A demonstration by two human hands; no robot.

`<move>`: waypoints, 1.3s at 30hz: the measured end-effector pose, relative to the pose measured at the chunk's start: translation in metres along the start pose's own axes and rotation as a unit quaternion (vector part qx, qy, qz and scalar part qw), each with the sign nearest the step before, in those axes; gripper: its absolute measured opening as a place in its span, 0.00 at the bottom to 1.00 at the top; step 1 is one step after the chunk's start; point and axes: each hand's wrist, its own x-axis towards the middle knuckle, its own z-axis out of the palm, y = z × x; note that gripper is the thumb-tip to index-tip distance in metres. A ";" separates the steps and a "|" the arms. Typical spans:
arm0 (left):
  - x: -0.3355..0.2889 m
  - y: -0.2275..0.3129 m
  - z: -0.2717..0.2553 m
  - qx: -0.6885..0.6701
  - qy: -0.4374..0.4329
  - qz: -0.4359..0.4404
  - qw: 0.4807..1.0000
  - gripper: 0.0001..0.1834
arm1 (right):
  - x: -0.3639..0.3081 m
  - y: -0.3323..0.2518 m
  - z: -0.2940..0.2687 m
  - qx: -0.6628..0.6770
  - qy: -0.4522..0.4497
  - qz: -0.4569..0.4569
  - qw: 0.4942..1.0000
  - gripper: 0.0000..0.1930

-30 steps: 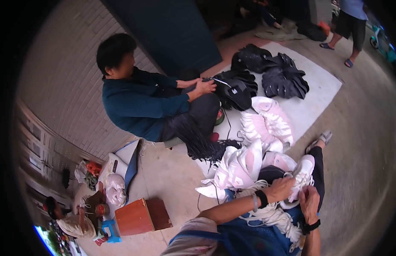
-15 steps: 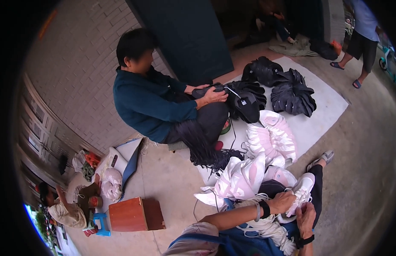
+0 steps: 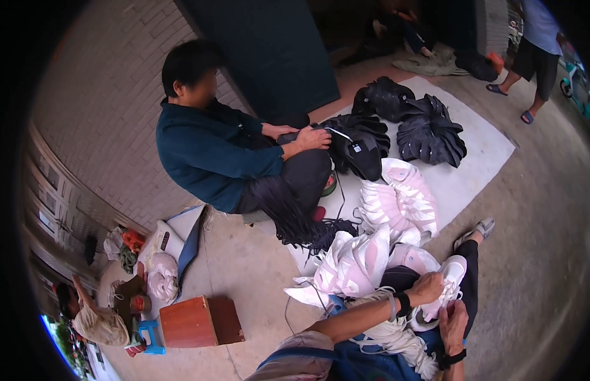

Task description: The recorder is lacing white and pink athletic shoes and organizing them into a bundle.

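Observation:
A white and pale pink shoe upper (image 3: 452, 274) with white laces rests over my lap between my two hands. My left hand (image 3: 426, 289), with a bracelet and a black band at the wrist, is closed in a fist at the upper's left side; whatever its fingers hold is hidden. Curled fingers of my right hand (image 3: 454, 320), below a black wristband, grip the near right edge of the upper. A thick bundle of white laces (image 3: 396, 336) lies on the blue cloth (image 3: 371, 362) over my lap. Stacked white and pink uppers (image 3: 352, 263) lie just beyond my left forearm.
On a pale sheet (image 3: 482, 152) sit more pink uppers (image 3: 400, 197) and black uppers (image 3: 430, 131). A seated co-worker (image 3: 222, 155) handles black uppers, black laces (image 3: 288, 209) across the lap. A brown wooden box (image 3: 188, 322) and blue stool (image 3: 152, 336) stand left. Another person (image 3: 539, 51) stands far right.
My left hand has drawn slightly back from the laces into a tighter fist, baring more of the upper. My right hand stays by its near edge. The whole view has shifted a little.

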 end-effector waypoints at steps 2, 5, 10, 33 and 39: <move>0.002 0.010 -0.002 0.057 0.015 -0.057 0.997 0.10 | -0.003 0.001 0.000 0.007 -0.007 0.005 1.000 0.08; -0.003 0.024 -0.010 0.053 0.024 -0.054 0.997 0.10 | -0.006 -0.001 -0.002 0.035 -0.008 0.019 0.999 0.10; -0.037 0.064 -0.051 0.066 -0.147 -0.039 0.986 0.11 | -0.021 0.007 -0.012 0.019 -0.002 -0.018 1.000 0.10; -0.082 0.077 -0.033 0.166 -0.337 -0.015 0.927 0.20 | -0.005 0.044 0.001 0.146 -0.064 0.187 0.969 0.35; -0.079 0.070 -0.031 0.134 -0.289 -0.031 0.948 0.20 | -0.005 0.032 -0.002 0.422 0.051 0.254 0.869 0.20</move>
